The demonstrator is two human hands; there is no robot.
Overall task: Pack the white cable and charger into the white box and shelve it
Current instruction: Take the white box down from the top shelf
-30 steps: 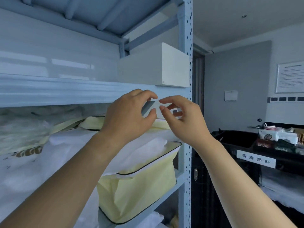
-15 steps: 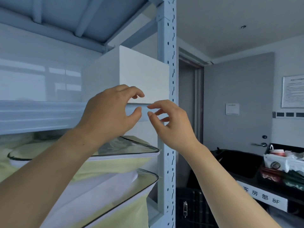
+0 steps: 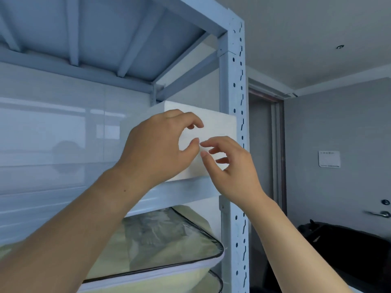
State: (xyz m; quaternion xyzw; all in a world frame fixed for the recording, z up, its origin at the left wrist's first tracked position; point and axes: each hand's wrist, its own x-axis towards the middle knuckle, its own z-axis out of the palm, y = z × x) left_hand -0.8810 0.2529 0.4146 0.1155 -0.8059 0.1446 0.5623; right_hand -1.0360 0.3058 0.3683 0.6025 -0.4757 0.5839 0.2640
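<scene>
The white box (image 3: 218, 125) stands closed on the upper shelf board (image 3: 184, 192) of a pale blue metal rack, close to the right upright (image 3: 233, 144). My left hand (image 3: 160, 148) hovers in front of the box's left part, fingers curled and apart, holding nothing. My right hand (image 3: 229, 166) is just right of it, fingers spread, fingertips near the left thumb in front of the box's front face. Whether any fingertip touches the box I cannot tell. The cable and charger are not visible.
Below the shelf lie yellow zipped bedding bags (image 3: 169, 250) with clear tops. Another shelf board (image 3: 105, 39) is overhead. To the right are a grey door with a handle (image 3: 378, 213), a wall notice (image 3: 329, 158) and a black cart (image 3: 338, 246).
The view has tilted upward and closer to the rack, so the box now appears behind my hands. Both hands rose from the shelf edge to the box's front face, still empty.
</scene>
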